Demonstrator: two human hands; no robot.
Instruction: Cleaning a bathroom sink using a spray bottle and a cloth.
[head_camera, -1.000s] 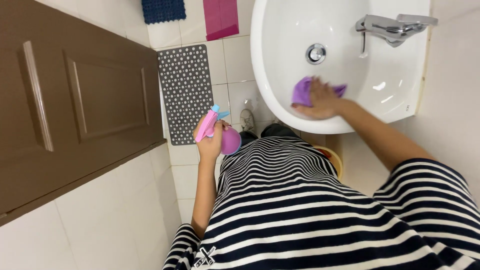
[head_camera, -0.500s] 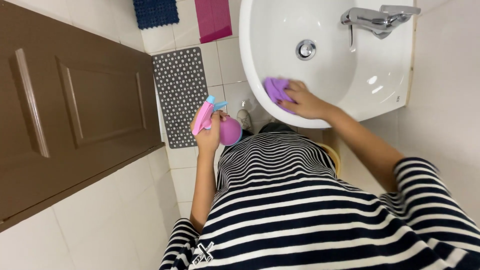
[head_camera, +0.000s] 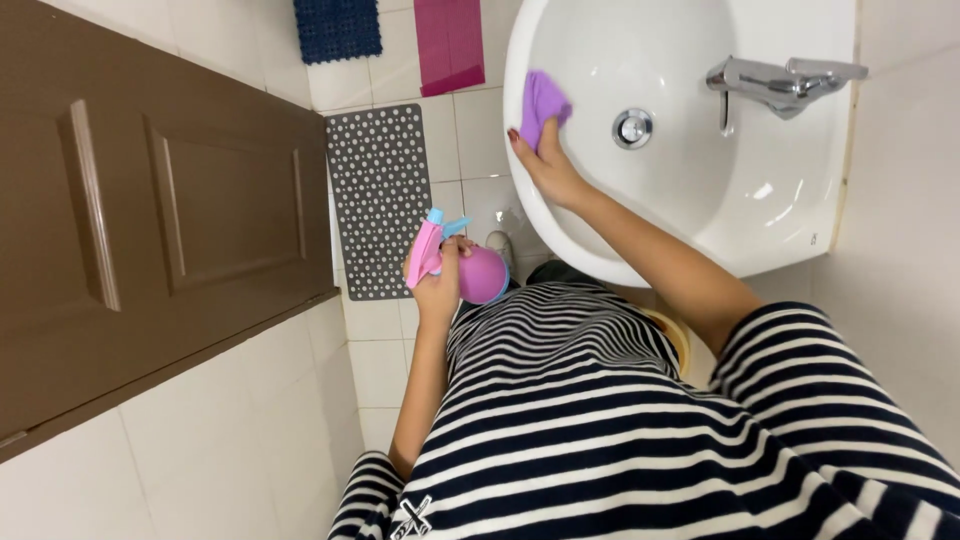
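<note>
My right hand (head_camera: 545, 158) presses a purple cloth (head_camera: 544, 100) against the inner left wall of the white sink (head_camera: 690, 200), near its rim. The round chrome drain (head_camera: 632, 127) lies to the right of the cloth. My left hand (head_camera: 440, 285) holds a pink spray bottle (head_camera: 470, 268) with a blue nozzle, raised at chest height beside the sink's left edge. My black-and-white striped shirt fills the lower part of the view.
A chrome tap (head_camera: 775, 80) sits at the sink's right side. A brown door (head_camera: 150, 210) stands on the left. On the tiled floor lie a grey dotted mat (head_camera: 378, 195), a blue mat (head_camera: 338, 28) and a pink mat (head_camera: 450, 42).
My right hand has slid the purple cloth across the basin from its lower right part toward the left wall. The spray bottle stays held up in my left hand.
</note>
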